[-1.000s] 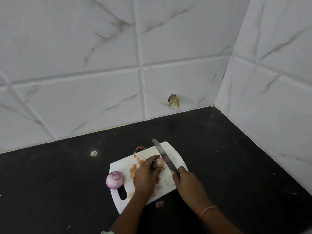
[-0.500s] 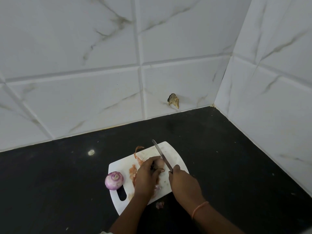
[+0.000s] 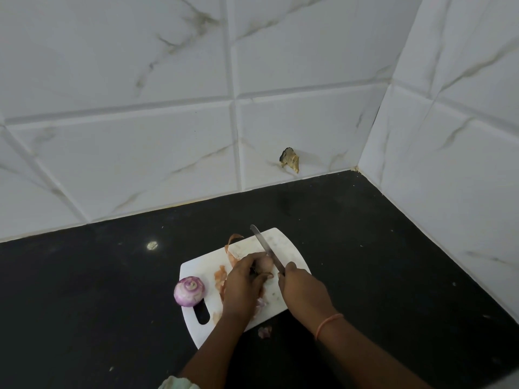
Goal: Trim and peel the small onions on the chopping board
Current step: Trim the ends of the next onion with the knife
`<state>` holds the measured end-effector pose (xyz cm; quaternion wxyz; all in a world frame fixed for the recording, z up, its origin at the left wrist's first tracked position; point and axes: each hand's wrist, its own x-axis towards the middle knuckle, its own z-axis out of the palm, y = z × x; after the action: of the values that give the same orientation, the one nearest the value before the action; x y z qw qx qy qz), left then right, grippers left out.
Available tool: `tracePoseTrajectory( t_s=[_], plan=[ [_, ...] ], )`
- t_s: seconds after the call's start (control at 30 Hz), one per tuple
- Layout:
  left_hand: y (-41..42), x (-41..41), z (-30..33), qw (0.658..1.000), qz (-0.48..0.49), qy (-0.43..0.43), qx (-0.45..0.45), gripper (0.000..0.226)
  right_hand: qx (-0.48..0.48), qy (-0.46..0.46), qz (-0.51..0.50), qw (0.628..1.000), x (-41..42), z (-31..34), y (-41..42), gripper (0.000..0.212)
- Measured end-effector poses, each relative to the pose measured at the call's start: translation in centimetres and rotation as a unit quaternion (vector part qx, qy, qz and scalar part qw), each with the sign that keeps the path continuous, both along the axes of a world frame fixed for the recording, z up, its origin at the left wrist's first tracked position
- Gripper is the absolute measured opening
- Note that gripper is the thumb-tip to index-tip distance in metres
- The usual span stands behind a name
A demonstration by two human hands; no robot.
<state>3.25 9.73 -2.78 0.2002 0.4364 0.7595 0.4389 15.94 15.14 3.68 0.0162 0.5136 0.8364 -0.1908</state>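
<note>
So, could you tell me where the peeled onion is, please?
The peeled onion sits at the chopping board's left edge, just above its handle slot, left of the left hand.

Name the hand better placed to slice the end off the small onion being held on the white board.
Right hand: it already grips the steel knife, blade resting against the small onion. Left hand is busy steadying that onion on the white chopping board.

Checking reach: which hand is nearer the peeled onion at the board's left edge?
Left. The left hand lies just right of the peeled onion, with a gap between; the right hand, holding the knife, is farther right.
</note>
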Motion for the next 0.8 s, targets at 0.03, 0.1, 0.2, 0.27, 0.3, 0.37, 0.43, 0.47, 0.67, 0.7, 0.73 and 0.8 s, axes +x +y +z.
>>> tracePoseTrajectory(
  t_s=[0.03,0.1,0.2,0.27,0.3,0.37,0.43,0.47,0.67,0.7,0.73,0.8],
  plan=[
    [0.0,-0.1,-0.1,1.0,-0.001,0.0,0.0,0.042,0.001,0.0,-0.001,1.0,0.2,-0.3,-0.3,0.03],
    [-0.1,-0.1,-0.1,1.0,0.0,0.009,0.004,0.042,0.006,-0.001,-0.005,1.0,0.5,-1.1,-1.0,0.03],
    [-0.2,-0.1,0.2,1.0,0.004,0.011,0.002,0.04,0.009,0.009,-0.015,1.0,0.7,-2.2,-1.7,0.029],
    [-0.3,0.0,0.4,1.0,0.014,0.004,-0.013,0.038,0.013,0.013,-0.019,1.0,0.7,-2.4,-1.8,0.028],
    [-0.3,0.0,0.4,1.0,0.017,0.004,-0.013,0.037,0.017,0.014,-0.02,1.0,0.6,-2.5,-1.8,0.027],
    [-0.4,0.1,0.4,1.0,0.013,0.001,-0.007,0.035,0.019,0.018,-0.025,0.999,0.6,-2.6,-1.8,0.027],
    [-0.5,0.2,0.6,1.0,0.014,-0.015,0.005,0.033,0.01,0.021,-0.028,0.999,0.5,-2.7,-1.8,0.026],
    [-0.5,0.3,0.8,0.999,0.022,-0.024,0.019,0.033,0.007,0.02,-0.03,0.999,0.5,-2.7,-1.7,0.025],
    [-0.5,0.5,0.7,0.994,0.058,-0.017,0.092,0.042,0.001,0.023,-0.034,0.999,0.5,-2.6,-1.8,0.025],
    [-0.5,0.5,0.7,0.994,0.053,-0.009,0.093,0.046,-0.003,0.025,-0.034,0.999,0.6,-2.5,-1.8,0.025],
    [-0.5,0.4,0.6,0.995,0.046,0.001,0.092,0.05,-0.008,0.028,-0.033,0.999,0.6,-2.4,-1.7,0.026],
    [-0.4,0.3,0.4,0.995,0.031,0.033,0.088,0.052,-0.027,0.038,-0.032,0.998,0.8,-2.1,-1.5,0.028]
  ],
)
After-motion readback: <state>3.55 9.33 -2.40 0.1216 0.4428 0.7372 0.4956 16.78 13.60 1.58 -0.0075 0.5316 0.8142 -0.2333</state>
